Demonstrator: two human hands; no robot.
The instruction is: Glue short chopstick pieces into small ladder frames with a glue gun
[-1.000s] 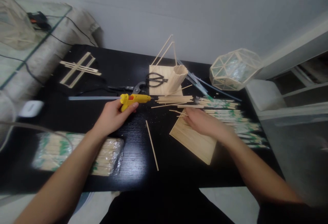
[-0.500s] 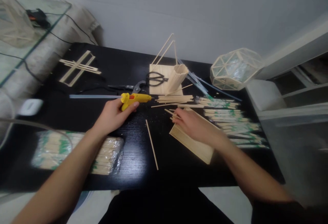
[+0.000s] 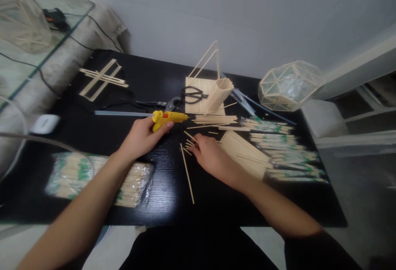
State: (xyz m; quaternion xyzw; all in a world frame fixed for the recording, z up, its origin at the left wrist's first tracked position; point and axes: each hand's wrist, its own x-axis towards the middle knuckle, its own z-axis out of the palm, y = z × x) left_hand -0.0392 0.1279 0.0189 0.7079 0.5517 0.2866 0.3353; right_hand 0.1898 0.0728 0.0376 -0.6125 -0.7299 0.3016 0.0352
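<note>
My left hand (image 3: pixel 142 137) is wrapped round the grip of a yellow hot glue gun (image 3: pixel 170 117), its nozzle pointing right. A long clear glue stick (image 3: pixel 123 113) sticks out of the gun's back end. My right hand (image 3: pixel 208 151) is closed on several short wooden sticks (image 3: pixel 189 143), whose ends show beyond the fingertips. One longer wooden stick (image 3: pixel 187 175) lies on the black table between my hands. Just right of my right hand lies a flat panel of joined sticks (image 3: pixel 247 154). A small pile of loose sticks (image 3: pixel 215 120) rests ahead of it.
At the back, a stick cylinder (image 3: pixel 219 95) stands on a square base beside black-handled scissors (image 3: pixel 193 95). Pliers (image 3: pixel 167 105) lie left of them. Wrapped stick bundles (image 3: pixel 287 150) fill the right side; a wrapped pack (image 3: pixel 136 183) lies under my left forearm. A faceted stick frame (image 3: pixel 289 84) stands back right.
My right hand has moved left off the stick panel, carrying short sticks toward the table's middle. My left hand keeps the glue gun. The view has shifted slightly.
</note>
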